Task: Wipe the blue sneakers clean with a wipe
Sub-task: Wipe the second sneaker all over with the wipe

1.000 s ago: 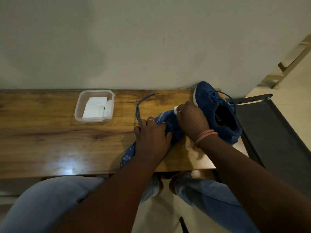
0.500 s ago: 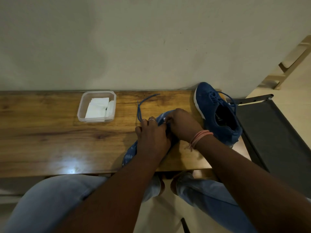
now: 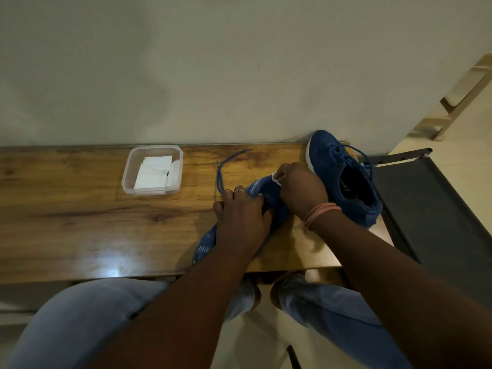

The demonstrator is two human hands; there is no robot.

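Observation:
One blue sneaker (image 3: 257, 191) lies on the wooden table (image 3: 80, 222) in front of me, its heel toward the near edge. My left hand (image 3: 241, 215) grips its middle from above. My right hand (image 3: 302, 190) holds a small white wipe (image 3: 274, 177) against the sneaker's toe end; only a corner of the wipe shows past my fingers. The second blue sneaker (image 3: 346, 177) sits at the table's right end, opening up, just behind my right hand. A loose blue lace (image 3: 226, 166) trails toward the wall.
A clear plastic tub (image 3: 153, 170) with white wipes inside stands at the back of the table, left of the sneakers. A dark chair (image 3: 439, 209) is at the right, close to the table's end. The wall runs right behind the table. My knees are below the near edge.
My right hand slid back from the sneaker's middle to its toe end, and the wipe's white corner shows again. My left hand kept its grip.

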